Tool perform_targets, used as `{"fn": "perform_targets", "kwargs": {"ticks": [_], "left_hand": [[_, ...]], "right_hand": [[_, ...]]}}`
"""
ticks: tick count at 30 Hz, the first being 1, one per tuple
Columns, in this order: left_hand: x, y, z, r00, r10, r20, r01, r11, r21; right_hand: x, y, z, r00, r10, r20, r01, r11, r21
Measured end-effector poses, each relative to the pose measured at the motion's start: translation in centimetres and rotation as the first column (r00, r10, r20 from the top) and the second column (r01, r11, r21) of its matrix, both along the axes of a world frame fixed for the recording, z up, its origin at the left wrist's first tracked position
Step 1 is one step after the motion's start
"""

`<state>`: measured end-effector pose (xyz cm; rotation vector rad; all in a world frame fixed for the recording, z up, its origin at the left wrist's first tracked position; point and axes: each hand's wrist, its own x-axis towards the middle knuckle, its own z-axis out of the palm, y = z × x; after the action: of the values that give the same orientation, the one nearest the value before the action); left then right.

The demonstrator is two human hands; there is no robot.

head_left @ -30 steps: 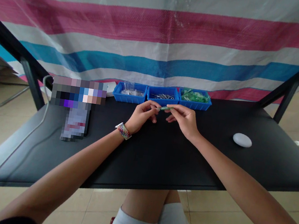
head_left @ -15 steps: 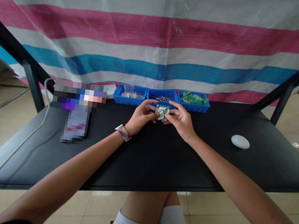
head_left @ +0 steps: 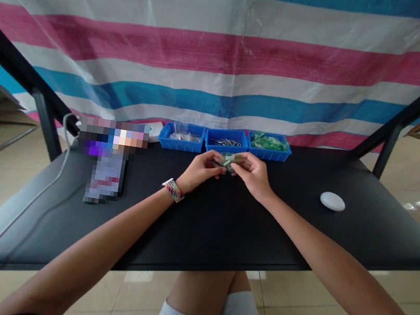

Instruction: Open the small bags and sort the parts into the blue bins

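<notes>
Between my hands is a small clear plastic bag [head_left: 228, 161] with pale green and whitish pieces inside; their exact kind is too small to make out. My left hand [head_left: 202, 170] grips the bag's left side, thumb in front and fingers behind. From the right, my right hand [head_left: 253, 174] pinches it the same way. Both hands are just above the black table [head_left: 219, 227], in front of the middle blue bin [head_left: 227, 141], which contains thin metal pieces. The left blue bin [head_left: 181, 137] holds clear plastic bags, and the right blue bin [head_left: 269, 146] holds green packets.
A white oval object [head_left: 332, 201] lies on the right of the table. At the left are blurred-out items [head_left: 108, 163] and a pale cable [head_left: 36, 197] running over the edge. Black frame posts [head_left: 389, 145] flank the table, with a striped sheet [head_left: 229, 50] behind.
The bag has tipped flatter and its face shows less now. My fingers have closed in around it, and both hands sit slightly lower in view. The camera has tilted a little.
</notes>
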<state>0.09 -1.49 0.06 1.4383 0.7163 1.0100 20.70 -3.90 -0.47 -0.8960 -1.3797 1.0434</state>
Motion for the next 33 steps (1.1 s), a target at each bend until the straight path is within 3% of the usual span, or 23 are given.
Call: {"fn": "perform_targets", "kwargs": {"ticks": [5,12,16,18,19,21,24,26,28,33], "left_hand": [[0.0,-0.2,0.1,1.000,-0.001,-0.016,0.001,1.000,0.030],[0.1,-0.3,0.6,1.000,0.009,-0.025,-0.008,0.999,0.044],[0.1,-0.2,0.5,1.000,0.005,-0.016,-0.004,1.000,0.031],[0.1,-0.1,0.4,1.000,0.008,-0.003,-0.008,1.000,0.009],[0.1,-0.1,0.3,1.000,0.010,0.003,-0.010,1.000,-0.002],[0.1,-0.1,0.2,1.000,0.011,0.010,-0.010,1.000,-0.016],[0.0,-0.1,0.2,1.000,0.003,0.004,-0.002,1.000,-0.011],[0.0,-0.1,0.2,1.000,-0.005,-0.010,0.005,1.000,-0.005],[0.0,0.0,0.2,0.999,-0.012,-0.031,0.012,1.000,-0.004],[-0.1,0.1,0.1,0.999,-0.005,-0.045,0.005,1.000,0.014]], "right_hand": [[-0.1,-0.5,0.6,0.999,0.021,0.026,-0.021,1.000,0.011],[-0.3,-0.1,-0.1,0.997,0.025,0.074,-0.026,1.000,0.016],[0.4,-0.1,0.7,0.971,-0.110,0.212,0.075,0.983,0.167],[1.5,0.0,1.7,0.893,-0.301,0.334,0.175,0.917,0.358],[2.2,0.2,2.3,0.826,-0.416,0.381,0.214,0.856,0.471],[4.1,0.7,3.3,0.693,-0.563,0.451,0.208,0.755,0.622],[7.2,2.3,4.1,0.485,-0.742,0.463,0.253,0.626,0.738],[8.9,3.6,3.9,0.384,-0.807,0.449,0.298,0.569,0.767],[9.9,4.9,3.2,0.318,-0.817,0.481,0.327,0.571,0.753],[10.2,6.1,1.3,0.223,-0.723,0.653,0.250,0.690,0.679]]}}
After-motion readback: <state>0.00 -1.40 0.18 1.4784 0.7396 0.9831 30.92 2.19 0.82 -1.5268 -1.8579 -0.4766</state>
